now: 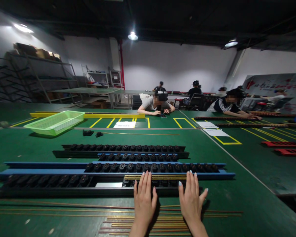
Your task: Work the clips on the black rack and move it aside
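My left hand [144, 199] lies palm down with its fingers stretched out, the fingertips on a short bundle of brass-coloured rods [162, 177]. My right hand [191, 197] rests flat at the bundle's right end, thumb spread to the side. The rods lie along the top of a black channel [64, 191] that holds a row of black socket modules [46, 181]. Behind it is a blue channel [49, 171] with more black modules. Several loose thin rods [88, 210] lie on the green table in front, partly beneath my wrists.
Further back are more filled channels [120, 153], a light green basket [56, 121], a yellow channel [108, 115], two small black parts [88, 132] and paper sheets [124, 124]. Red strips [283, 144] lie at the right. People sit across the table.
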Demonstrator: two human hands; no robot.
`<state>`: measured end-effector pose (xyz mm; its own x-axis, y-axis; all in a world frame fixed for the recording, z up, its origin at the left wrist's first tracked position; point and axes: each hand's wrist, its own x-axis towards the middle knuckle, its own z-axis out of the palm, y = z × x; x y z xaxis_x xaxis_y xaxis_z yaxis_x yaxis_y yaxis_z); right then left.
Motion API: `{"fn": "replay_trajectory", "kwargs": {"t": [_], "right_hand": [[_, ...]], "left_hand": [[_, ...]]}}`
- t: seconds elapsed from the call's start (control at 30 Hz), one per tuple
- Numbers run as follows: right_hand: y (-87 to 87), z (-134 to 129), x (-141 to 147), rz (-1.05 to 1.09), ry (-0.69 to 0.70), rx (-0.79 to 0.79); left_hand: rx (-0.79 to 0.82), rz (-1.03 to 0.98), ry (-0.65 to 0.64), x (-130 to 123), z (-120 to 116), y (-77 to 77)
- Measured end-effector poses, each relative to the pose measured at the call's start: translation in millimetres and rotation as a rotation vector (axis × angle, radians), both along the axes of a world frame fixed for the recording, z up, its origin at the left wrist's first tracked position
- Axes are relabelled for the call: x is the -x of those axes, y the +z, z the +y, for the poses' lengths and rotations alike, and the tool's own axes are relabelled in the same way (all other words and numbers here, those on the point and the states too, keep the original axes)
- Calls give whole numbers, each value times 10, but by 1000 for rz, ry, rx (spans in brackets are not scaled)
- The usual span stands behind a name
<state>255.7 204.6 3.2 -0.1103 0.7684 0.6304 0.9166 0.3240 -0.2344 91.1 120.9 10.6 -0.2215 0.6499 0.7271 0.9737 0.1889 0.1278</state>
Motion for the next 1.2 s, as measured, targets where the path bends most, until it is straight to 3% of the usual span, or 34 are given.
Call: {"fn": "replay_trajectory", "kwargs": {"t": [1.2], "right_hand": [[39,-129,119,-138,124,41]], "left_hand": [[12,7,-2,18,0,-16]]}}
